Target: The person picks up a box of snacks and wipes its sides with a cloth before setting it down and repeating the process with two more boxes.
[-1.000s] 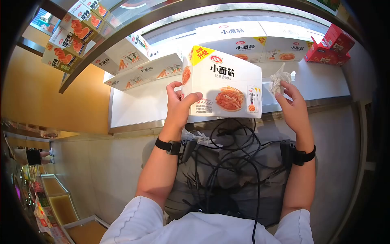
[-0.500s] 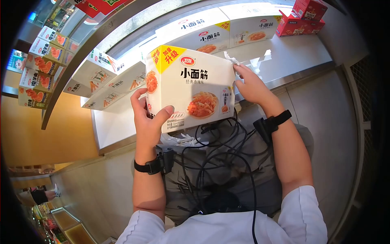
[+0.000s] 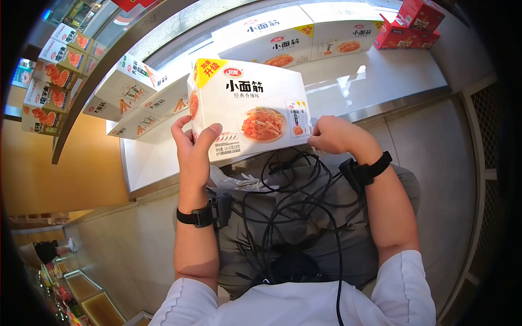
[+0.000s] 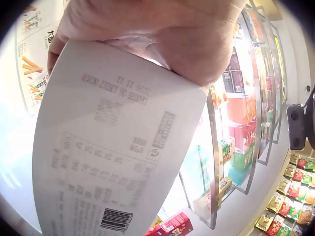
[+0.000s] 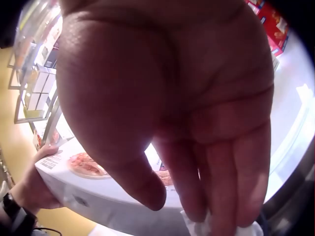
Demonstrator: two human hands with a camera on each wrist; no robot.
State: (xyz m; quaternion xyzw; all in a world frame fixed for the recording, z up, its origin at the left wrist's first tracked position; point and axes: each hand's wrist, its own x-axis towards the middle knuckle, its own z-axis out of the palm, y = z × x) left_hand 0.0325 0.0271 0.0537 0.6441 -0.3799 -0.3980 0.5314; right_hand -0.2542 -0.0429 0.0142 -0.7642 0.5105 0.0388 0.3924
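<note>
A white box with a yellow corner (image 3: 251,103) is tilted in front of the body, gripped at its left end by my left hand (image 3: 194,155), thumb on the printed front. The left wrist view shows a barcoded face of the box (image 4: 118,132) below the left hand (image 4: 152,37). My right hand (image 3: 340,135) is at the box's lower right corner, fingers bent. In the right wrist view that hand (image 5: 172,98) pinches a crumpled white tissue (image 5: 199,227) at its fingertips, beside the box (image 5: 113,196); whether the tissue touches the box I cannot tell.
Similar white boxes (image 3: 274,51) line the back of the shelf (image 3: 375,89), with red boxes (image 3: 408,37) at its right end. More boxes (image 3: 122,95) stand at the left. A metal rail (image 3: 98,70) curves across the left. Black cables (image 3: 293,204) lie over the lap.
The right hand, with the tissue, has come from apart on the right to the box's upper right corner, then down to its lower right corner. The left hand keeps its grip.
</note>
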